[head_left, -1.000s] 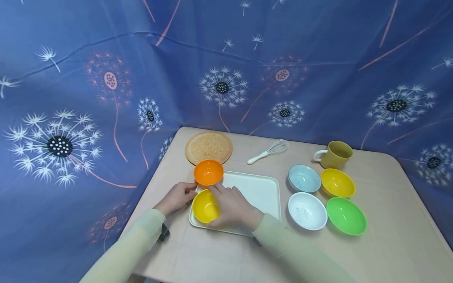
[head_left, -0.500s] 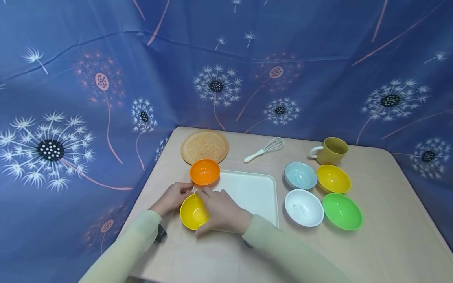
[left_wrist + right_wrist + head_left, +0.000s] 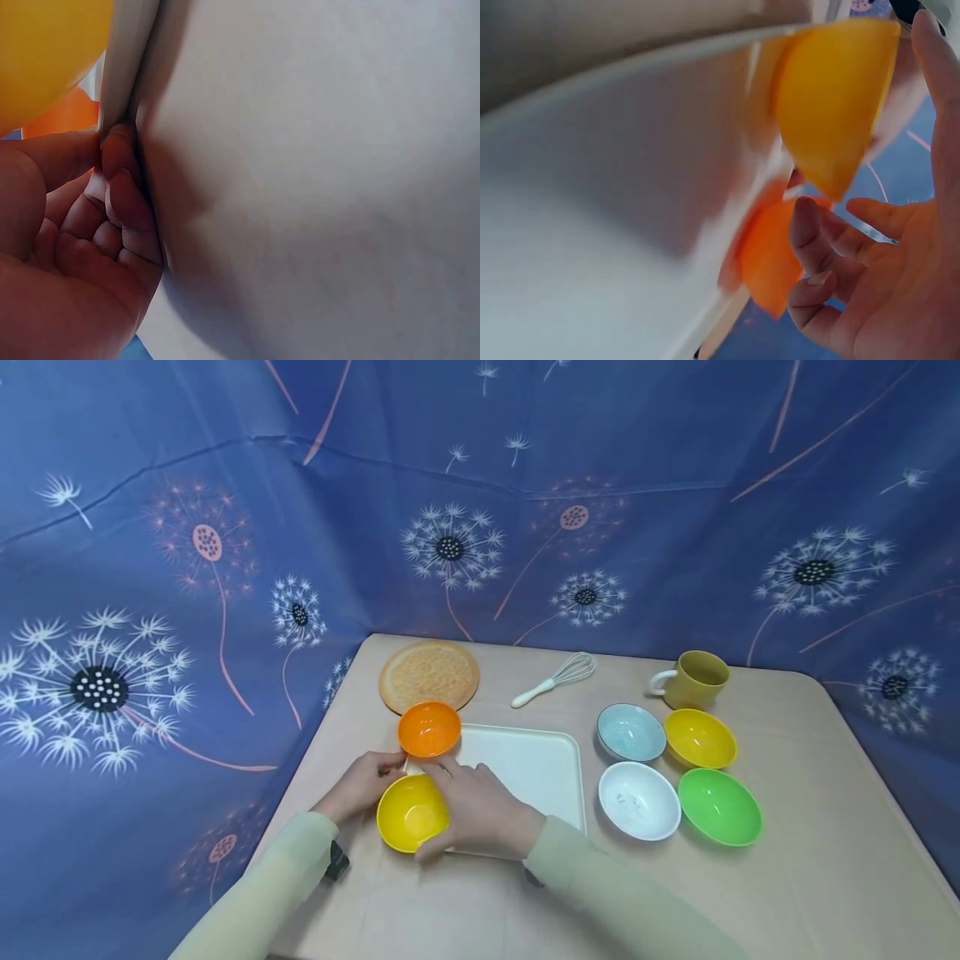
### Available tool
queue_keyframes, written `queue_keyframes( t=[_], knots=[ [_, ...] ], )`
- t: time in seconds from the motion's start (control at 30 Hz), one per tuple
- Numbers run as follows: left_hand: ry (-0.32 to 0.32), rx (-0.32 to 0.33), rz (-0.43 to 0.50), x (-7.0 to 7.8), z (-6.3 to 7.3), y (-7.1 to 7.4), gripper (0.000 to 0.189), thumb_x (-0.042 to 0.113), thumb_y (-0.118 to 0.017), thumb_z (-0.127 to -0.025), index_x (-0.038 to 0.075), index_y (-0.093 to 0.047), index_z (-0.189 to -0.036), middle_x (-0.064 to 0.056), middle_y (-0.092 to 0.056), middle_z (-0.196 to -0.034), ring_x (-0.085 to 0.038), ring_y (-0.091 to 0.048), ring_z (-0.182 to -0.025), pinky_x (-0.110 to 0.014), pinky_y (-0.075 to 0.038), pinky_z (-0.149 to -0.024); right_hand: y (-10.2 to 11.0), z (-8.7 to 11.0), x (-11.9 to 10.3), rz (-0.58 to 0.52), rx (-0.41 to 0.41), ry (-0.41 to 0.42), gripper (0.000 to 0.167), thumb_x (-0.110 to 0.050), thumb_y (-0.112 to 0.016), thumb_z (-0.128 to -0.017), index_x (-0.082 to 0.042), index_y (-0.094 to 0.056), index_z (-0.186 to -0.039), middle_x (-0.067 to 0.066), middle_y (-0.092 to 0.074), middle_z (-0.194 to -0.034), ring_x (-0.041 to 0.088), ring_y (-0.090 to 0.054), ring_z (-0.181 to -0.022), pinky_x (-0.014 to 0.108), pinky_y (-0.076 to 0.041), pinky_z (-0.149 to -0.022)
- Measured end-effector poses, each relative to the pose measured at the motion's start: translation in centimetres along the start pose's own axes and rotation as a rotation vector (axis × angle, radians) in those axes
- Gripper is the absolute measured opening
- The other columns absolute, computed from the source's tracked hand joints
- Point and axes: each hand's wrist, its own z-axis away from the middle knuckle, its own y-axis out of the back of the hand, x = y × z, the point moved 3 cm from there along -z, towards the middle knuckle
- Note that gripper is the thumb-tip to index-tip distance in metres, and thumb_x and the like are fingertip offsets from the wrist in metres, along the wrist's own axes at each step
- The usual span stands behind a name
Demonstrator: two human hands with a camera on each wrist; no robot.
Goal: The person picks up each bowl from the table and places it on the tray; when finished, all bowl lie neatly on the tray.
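Note:
In the head view a yellow bowl (image 3: 407, 814) sits at the near left corner of the white tray (image 3: 528, 768), its rim reaching past the tray's edge. An orange bowl (image 3: 429, 730) stands behind it at the far left corner. My left hand (image 3: 365, 783) is at the tray's left side; the left wrist view shows thumb and fingers pinching the tray rim (image 3: 124, 67). My right hand (image 3: 480, 810) is beside the yellow bowl. In the right wrist view its thumb stands away from that bowl and its fingers are loosely bent, with nothing between them.
A round pizza-like board (image 3: 429, 675) and a whisk (image 3: 555, 679) lie behind the tray. Towards the right stand a mug (image 3: 693, 681) and light blue (image 3: 632, 732), yellow (image 3: 701, 739), white (image 3: 640, 802) and green (image 3: 720, 807) bowls. A patterned blue cloth (image 3: 450, 485) hangs behind.
The near yellow bowl has shifted left and slightly towards me, along with my right hand. My right fingers now stand loosely beside it. My left hand stays at the tray's edge.

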Motion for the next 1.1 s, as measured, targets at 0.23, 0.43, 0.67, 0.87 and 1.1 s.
queue_keyframes(
  t=[0.23,0.43,0.67,0.87,1.1],
  knots=[
    [0.022,0.018,-0.028,0.1,0.1,-0.1,0.045,0.016,-0.067,-0.103,0.009,-0.06,-0.147,-0.012,-0.06,-0.146,-0.025,-0.06,-0.103,-0.038,-0.051,-0.085,3.5,3.4,4.0,0.047,0.048,-0.102,0.12,-0.086,-0.077,-0.064,-0.018,-0.045,-0.157,0.001,-0.054,-0.143,0.018,-0.057,-0.118,0.05,-0.047,-0.097],
    [0.046,0.017,-0.041,0.2,0.0,-0.1,0.047,0.017,-0.068,-0.103,0.011,-0.059,-0.148,-0.009,-0.064,-0.14,-0.025,-0.057,-0.102,-0.037,-0.048,-0.082,6.7,7.9,8.7,0.066,0.152,-0.189,0.117,-0.092,-0.07,-0.064,-0.018,-0.051,-0.152,0.0,-0.056,-0.143,0.023,-0.06,-0.12,0.056,-0.046,-0.1],
    [0.049,0.002,-0.032,0.2,0.1,-0.3,0.048,0.017,-0.068,-0.103,0.01,-0.058,-0.149,-0.007,-0.067,-0.134,-0.025,-0.057,-0.099,-0.036,-0.048,-0.08,9.8,14.3,14.3,0.093,0.229,-0.32,0.109,-0.081,-0.08,-0.069,-0.015,-0.052,-0.15,0.009,-0.055,-0.144,0.035,-0.061,-0.116,0.068,-0.044,-0.094],
    [0.044,0.004,-0.027,0.2,0.3,-0.3,0.049,0.016,-0.068,-0.102,0.009,-0.057,-0.149,-0.01,-0.064,-0.141,-0.027,-0.056,-0.106,-0.044,-0.05,-0.096,11.2,20.3,19.2,0.117,0.237,-0.451,0.115,-0.084,-0.074,-0.071,-0.004,-0.051,-0.149,0.022,-0.053,-0.143,0.043,-0.057,-0.119,0.068,-0.047,-0.09],
    [0.024,-0.004,-0.021,-0.1,0.1,-0.3,0.051,0.018,-0.068,-0.103,0.009,-0.055,-0.151,-0.009,-0.069,-0.131,-0.026,-0.058,-0.107,-0.048,-0.049,-0.101,11.1,26.3,23.4,0.168,0.263,-0.602,0.128,-0.087,-0.075,-0.065,0.008,-0.048,-0.146,0.036,-0.049,-0.14,0.057,-0.049,-0.115,0.074,-0.043,-0.086]
  ],
)
